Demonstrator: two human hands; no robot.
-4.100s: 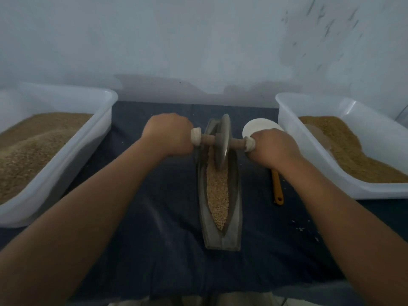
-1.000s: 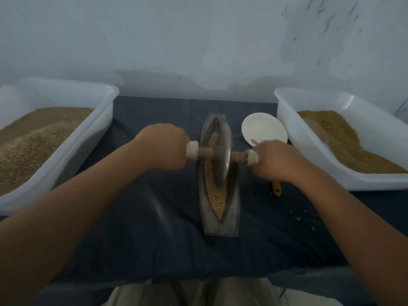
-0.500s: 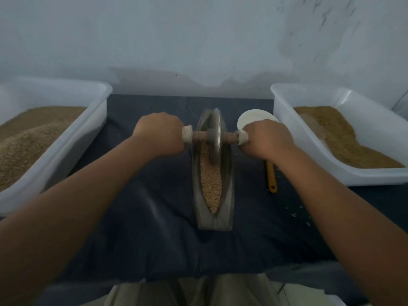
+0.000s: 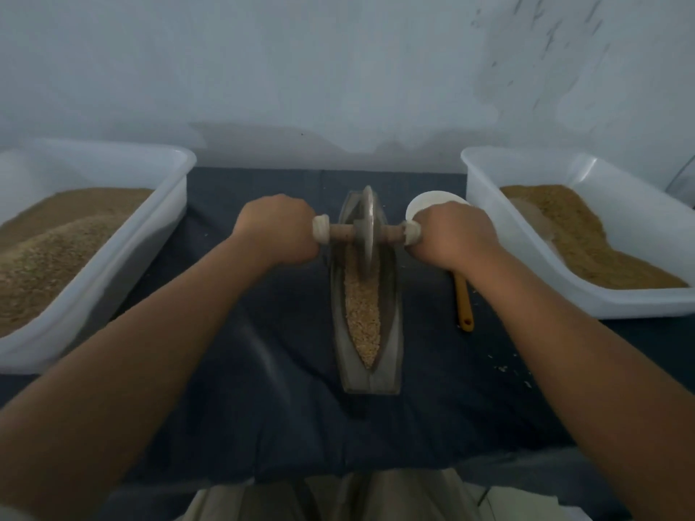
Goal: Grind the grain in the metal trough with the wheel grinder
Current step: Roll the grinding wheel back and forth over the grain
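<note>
1. Metal trough (image 4: 392, 332): lies lengthwise on the dark cloth (image 4: 282, 408), one pointed end toward you. Grain (image 4: 363, 317) fills its channel from the near tip up to the wheel.
2. Wheel grinder (image 4: 366, 227): the disc stands upright in the channel at the trough's far end, with the axle crosswise above both rims.
3. Left hand (image 4: 278, 229): a fist wrapped round the axle handle left of the trough. Right hand (image 4: 453, 236): a fist wrapped round the handle right of it. The hands are apart, with the disc between them.
4. Step in hand, as judged: mid-grind, at the far limit of a stroke. The grain looks coarse, so much work is left.
5. Next move calls for an even pull toward the trough's near end. Press down equally with both fists and hold the disc upright so it does not climb a wall.
6. Edges: the channel narrows to a point at the near end, so stop short or grain may spill. A few bits (image 4: 502, 367) lie on the cloth right of the trough.
7. Open room: cloth runs left of the trough to the left tub (image 4: 165, 204). On the right, an orange-handled scoop (image 4: 464, 302) lies just beside your right hand's path, with the right tub (image 4: 485, 204) beyond.
</note>
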